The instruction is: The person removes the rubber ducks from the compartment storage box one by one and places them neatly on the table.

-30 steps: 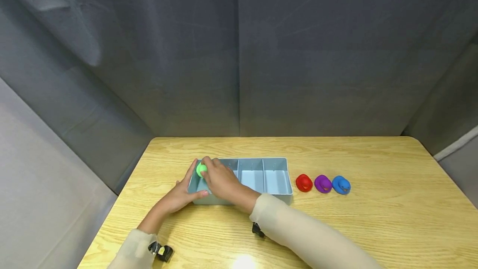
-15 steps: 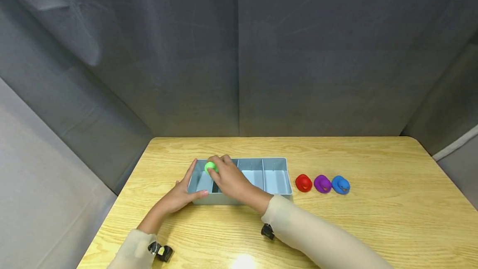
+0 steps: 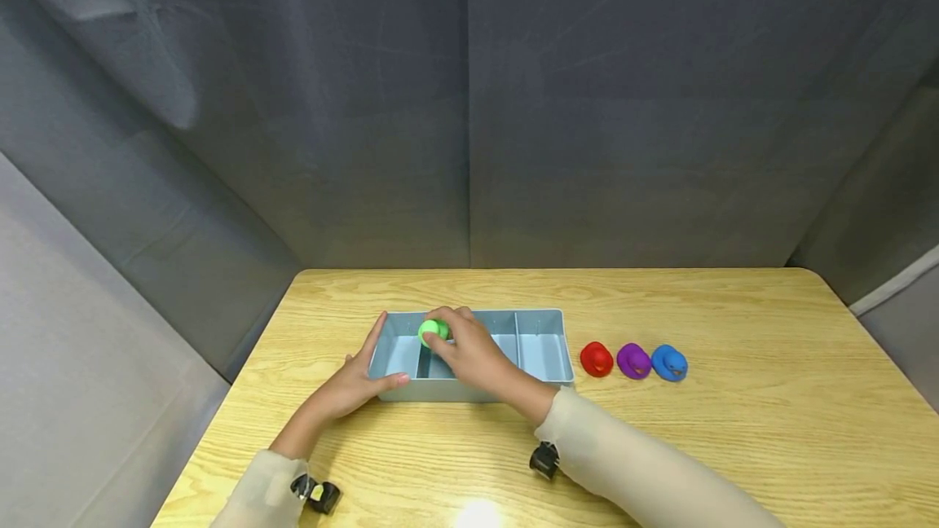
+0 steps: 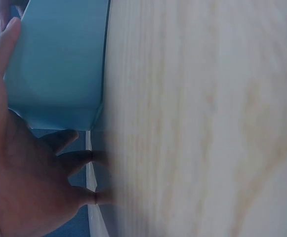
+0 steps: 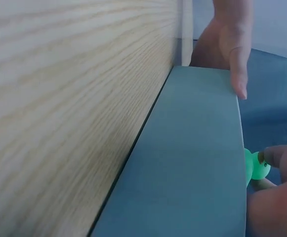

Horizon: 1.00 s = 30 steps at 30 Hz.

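A pale blue-grey divided box (image 3: 469,392) stands on the wooden table, its compartments side by side. Around the box's left end lies my left hand (image 3: 354,387), fingers spread fairly straight along the end and thumb reaching to the front rim; the left wrist view shows this hand (image 4: 29,163) close against the box wall (image 4: 59,64). My right hand (image 3: 473,350) pinches a green rubber duck (image 3: 429,333) by thumb and fingers, near the divider between the first and second compartments from the left. Whether the duck touches the divider I cannot tell. Part of the box interior is hidden under that hand.
To the right of the box sit a red duck (image 3: 597,359), a purple duck (image 3: 634,361) and a blue duck (image 3: 671,363) in a row. A dark grey cloth (image 3: 469,145) hangs behind the table (image 3: 770,398).
My right hand has moved rightward with the green duck, from the leftmost compartment to near the first divider. My left hand, the box and the other ducks have stayed put.
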{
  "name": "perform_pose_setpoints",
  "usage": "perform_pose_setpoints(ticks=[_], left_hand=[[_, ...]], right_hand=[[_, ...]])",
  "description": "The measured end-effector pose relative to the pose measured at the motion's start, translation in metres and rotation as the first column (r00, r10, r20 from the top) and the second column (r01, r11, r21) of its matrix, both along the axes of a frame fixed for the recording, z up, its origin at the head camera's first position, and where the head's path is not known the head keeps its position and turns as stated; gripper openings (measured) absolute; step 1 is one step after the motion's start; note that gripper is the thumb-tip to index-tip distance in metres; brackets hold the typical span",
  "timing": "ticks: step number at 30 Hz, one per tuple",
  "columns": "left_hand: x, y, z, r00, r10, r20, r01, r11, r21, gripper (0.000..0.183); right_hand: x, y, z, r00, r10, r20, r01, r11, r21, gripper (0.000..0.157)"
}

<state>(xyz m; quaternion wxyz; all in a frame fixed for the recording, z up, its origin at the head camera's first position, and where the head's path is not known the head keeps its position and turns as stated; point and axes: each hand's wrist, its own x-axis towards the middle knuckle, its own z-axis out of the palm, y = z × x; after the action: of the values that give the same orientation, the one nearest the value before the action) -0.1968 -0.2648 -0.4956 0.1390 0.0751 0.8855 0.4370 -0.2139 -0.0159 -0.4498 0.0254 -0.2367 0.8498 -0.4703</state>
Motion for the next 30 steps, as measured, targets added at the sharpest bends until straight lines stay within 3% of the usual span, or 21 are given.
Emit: perform_pose_setpoints(ticks=[4,9,13,30], left_hand=[[0.0,0.0,0.0,1.0,0.001,-0.001,-0.001,1.0,-0.001,0.111],[0.0,0.0,0.0,1.0,0.004,-0.007,-0.004,1.0,-0.013,0.11],[0.0,0.0,-0.001,1.0,0.005,-0.009,-0.005,1.0,-0.027,0.11],[0.001,-0.002,-0.003,1.0,0.001,-0.027,-0.003,0.999,-0.042,0.111]], right_hand=[[0.001,0.007,0.0,0.998,-0.017,0.063,0.022,0.997,-0.076,0.026],[0.001,0.016,0.0,0.981,0.032,0.193,0.007,0.98,-0.2,0.029],[0.001,0.024,-0.001,0.97,0.052,0.239,0.01,0.968,-0.25,0.033],[0.0,0.06,0.001,0.94,0.107,0.324,-0.012,0.96,-0.281,0.03]])
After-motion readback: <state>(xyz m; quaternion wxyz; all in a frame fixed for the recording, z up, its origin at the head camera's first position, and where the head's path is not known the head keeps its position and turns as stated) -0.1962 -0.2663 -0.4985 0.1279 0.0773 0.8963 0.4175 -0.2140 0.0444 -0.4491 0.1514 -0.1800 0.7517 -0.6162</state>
